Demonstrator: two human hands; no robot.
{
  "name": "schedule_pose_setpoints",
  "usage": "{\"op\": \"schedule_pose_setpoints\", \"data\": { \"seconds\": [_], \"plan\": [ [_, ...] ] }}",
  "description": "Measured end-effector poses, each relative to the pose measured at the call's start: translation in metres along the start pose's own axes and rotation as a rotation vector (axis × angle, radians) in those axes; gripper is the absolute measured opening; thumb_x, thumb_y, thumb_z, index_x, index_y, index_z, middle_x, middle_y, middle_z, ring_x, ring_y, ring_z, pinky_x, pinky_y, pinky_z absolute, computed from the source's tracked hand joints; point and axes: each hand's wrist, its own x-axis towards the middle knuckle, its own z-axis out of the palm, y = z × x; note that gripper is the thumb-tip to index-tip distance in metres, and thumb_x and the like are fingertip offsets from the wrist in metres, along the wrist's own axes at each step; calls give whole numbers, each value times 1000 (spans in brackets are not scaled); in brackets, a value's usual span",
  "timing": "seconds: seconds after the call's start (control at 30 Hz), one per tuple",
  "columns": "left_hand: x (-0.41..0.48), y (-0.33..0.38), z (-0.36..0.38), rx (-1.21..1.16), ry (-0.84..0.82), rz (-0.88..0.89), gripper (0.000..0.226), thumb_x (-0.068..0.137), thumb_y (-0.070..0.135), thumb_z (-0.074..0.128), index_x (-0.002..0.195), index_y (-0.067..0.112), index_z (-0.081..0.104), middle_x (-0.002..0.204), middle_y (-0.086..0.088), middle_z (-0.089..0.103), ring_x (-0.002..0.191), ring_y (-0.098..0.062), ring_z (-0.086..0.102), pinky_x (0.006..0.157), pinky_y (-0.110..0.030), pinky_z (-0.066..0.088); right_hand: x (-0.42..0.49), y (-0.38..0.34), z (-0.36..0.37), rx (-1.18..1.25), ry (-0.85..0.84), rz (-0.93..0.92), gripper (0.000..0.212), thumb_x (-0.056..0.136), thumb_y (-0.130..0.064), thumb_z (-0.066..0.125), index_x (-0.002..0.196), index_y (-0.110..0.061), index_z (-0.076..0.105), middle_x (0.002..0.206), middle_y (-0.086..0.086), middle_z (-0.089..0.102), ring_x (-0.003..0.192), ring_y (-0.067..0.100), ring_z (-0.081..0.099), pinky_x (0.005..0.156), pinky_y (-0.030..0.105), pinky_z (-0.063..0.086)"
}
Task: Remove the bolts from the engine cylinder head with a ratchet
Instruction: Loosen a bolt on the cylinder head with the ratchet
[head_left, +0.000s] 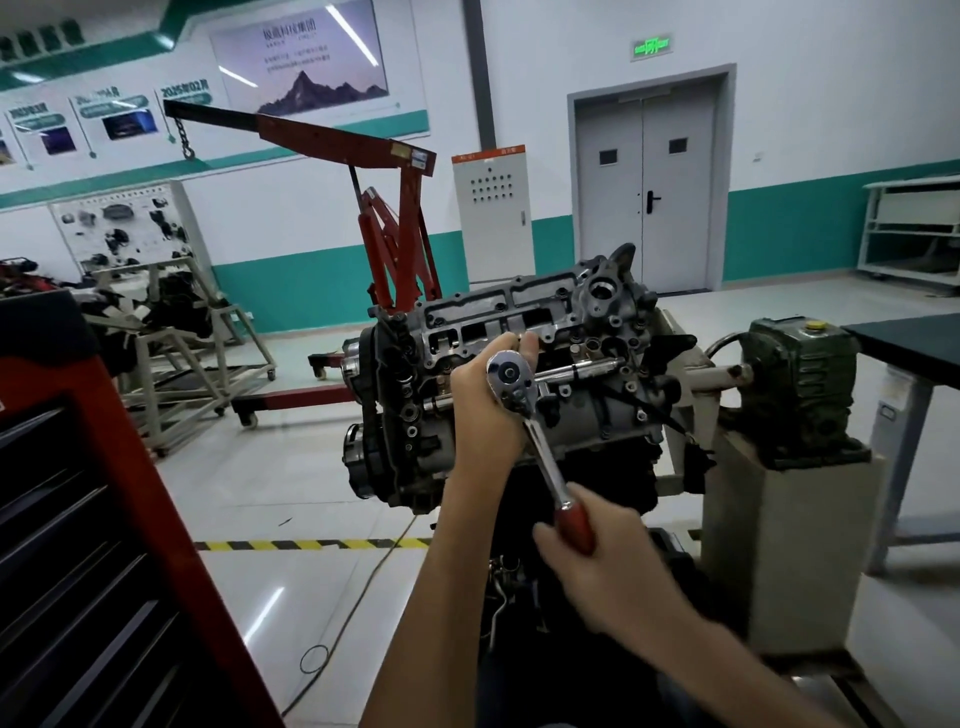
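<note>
My left grip (483, 405) curls round the ratchet (541, 448) at its head, against the cylinder head (493, 312); at five o'clock, my right grip (597, 566) clasps its red handle.

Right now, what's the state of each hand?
Left hand: closed, holding the ratchet at its head.
Right hand: closed, gripping the ratchet's red handle.

The left grip (483, 400) is wrapped round the head of the ratchet (535, 421), and what the head sits on cannot be seen. The right grip (597, 561) hides the end of the red handle. The tool chest (78, 519) runs off the left and bottom edges, and the bench (909, 348) off the right. The wall poster (298, 57) is too blurred to read.
</note>
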Motion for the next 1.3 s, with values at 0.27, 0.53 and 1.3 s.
{"op": "schedule_pose_setpoints", "data": {
  "seconds": [0.27,0.53,1.3],
  "plan": [
    [12,0,-35,92,-204,12,47,96,13,56,54,24,39,48,12,36,47,-2,30,48,-16,26,59,-25,-80,-552,-333,-118,28,81,-12,60,61,-25,45,55,-6,52,43,3,49,46,15,42],
    [-1,0,-5,-12,-57,28,44,97,17,54,58,26,35,51,12,33,51,-5,28,49,-21,25,41,0,-73,-483,-101,-139,22,78,-7,65,66,-17,50,50,-8,48,42,5,46,45,10,35],
    [-3,-3,-13,-85,18,-30,50,97,13,54,54,35,44,52,14,35,51,-1,28,52,-16,26,15,-4,-32,-313,-53,-110,28,79,-10,63,65,-23,42,47,-5,44,39,7,44,39,12,32]
  ]
}}
